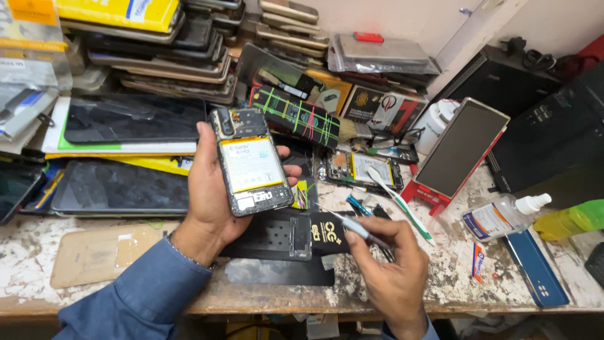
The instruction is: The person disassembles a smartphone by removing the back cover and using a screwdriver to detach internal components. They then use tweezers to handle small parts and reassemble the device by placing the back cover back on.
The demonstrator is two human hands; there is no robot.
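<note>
My left hand (211,195) holds an opened phone (251,160) upright above the bench, back cover off, its yellow-edged battery and circuit boards showing. My right hand (393,274) is lower right, fingers closed on a thin metal tool (352,225) whose tip points up-left toward the phone's lower edge, a short gap away. Under the hands lies a black mat (277,239) with a black phone back panel on it.
Another opened phone (362,170) and a white toothbrush (396,198) lie behind. A phone leans on a red stand (462,148). A clear liquid bottle (503,215), green bottle (576,219) and blue phone cover (535,267) sit right. Stacked phones and screens (157,50) fill the left and back.
</note>
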